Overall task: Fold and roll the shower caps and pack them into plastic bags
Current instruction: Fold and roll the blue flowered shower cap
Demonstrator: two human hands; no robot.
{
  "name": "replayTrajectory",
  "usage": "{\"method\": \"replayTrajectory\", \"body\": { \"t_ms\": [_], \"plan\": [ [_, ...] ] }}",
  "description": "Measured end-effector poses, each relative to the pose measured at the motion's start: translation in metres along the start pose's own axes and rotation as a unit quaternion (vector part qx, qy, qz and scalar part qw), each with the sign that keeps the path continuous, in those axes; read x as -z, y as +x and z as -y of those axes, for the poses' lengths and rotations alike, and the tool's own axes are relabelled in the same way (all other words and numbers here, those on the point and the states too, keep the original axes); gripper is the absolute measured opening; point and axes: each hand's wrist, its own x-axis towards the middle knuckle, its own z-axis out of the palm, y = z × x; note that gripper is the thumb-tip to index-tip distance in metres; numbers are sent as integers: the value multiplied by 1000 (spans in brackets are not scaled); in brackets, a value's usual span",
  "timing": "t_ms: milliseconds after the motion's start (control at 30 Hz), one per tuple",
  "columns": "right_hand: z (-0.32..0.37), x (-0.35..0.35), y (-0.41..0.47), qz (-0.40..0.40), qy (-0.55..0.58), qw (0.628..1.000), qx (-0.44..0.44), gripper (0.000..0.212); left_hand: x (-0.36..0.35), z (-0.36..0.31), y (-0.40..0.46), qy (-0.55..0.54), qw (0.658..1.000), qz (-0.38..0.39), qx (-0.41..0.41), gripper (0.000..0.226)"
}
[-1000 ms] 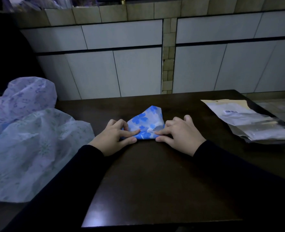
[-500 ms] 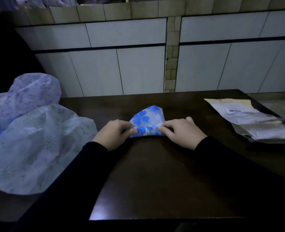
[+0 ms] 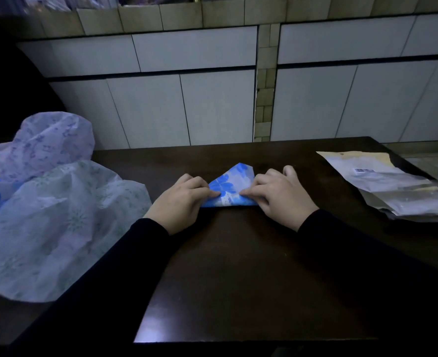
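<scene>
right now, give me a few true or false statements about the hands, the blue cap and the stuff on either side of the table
1. Both hands pinch the blue flowered shower cap. True: the left hand and right hand each have a grip on its near edge.
2. The cap is spread out round and flat. False: it is folded into a small triangle with its point away from the person.
3. The plastic bags lie to the right of the hands. True.
4. The cap is already inside a bag. False: it lies on the dark table, apart from the bags.
5. The pile of unfolded caps is on the right. False: it sits at the left.
</scene>
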Motion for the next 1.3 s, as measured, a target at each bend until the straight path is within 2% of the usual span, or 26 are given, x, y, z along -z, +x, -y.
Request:
{"method": "replayTrajectory", "body": {
  "t_ms": [100, 200, 267, 367, 500, 700, 767, 900, 967, 1067, 1133, 1233, 1300],
  "plan": [
    [0, 2, 0, 39, -20, 999, 2, 37, 1, -6, -1, -1, 1000, -1, 27, 44],
    [-1, 1, 0, 62, 11, 998, -23, 38, 1, -7, 0, 7, 998, 6, 67, 48],
    [-4, 0, -1, 84, 30, 995, -43, 42, -1, -3, 0, -12, 995, 22, 92, 48],
    [-8, -2, -1, 75, 64, 992, -73, 42, -2, 4, 1, -63, 991, 44, 111, 55],
    [-10, -1, -2, 61, 61, 994, -68, 38, 0, 7, 0, -105, 986, 43, 122, 31],
    [-10, 6, -8, 72, 81, 992, -68, 37, 12, 1, -8, -98, 990, 47, 88, 32],
    [-8, 9, -6, 87, 116, 985, -89, 34, 13, 0, -9, -102, 989, 51, 96, 32],
    [-8, 9, 1, 109, 199, 958, -173, 27, 13, 0, -4, -120, 979, 61, 151, 15],
    [-5, 7, 7, 121, 206, 950, -200, 27, 12, -1, 0, -139, 973, 58, 176, 7],
    [-1, 0, 15, 106, 174, 954, -222, 23, 9, 0, 6, -136, 970, 56, 194, 16],
    [-1, -4, 15, 64, 134, 966, -210, 22, 5, 1, 8, -104, 974, 61, 190, 18],
    [-2, -3, 10, -25, 86, 986, -142, 16, 0, 0, 7, -53, 991, 3, 120, 11],
    [-1, -1, 8, -20, 72, 994, -85, 17, -2, -1, 6, -11, 998, -12, 57, 17]
  ]
}}
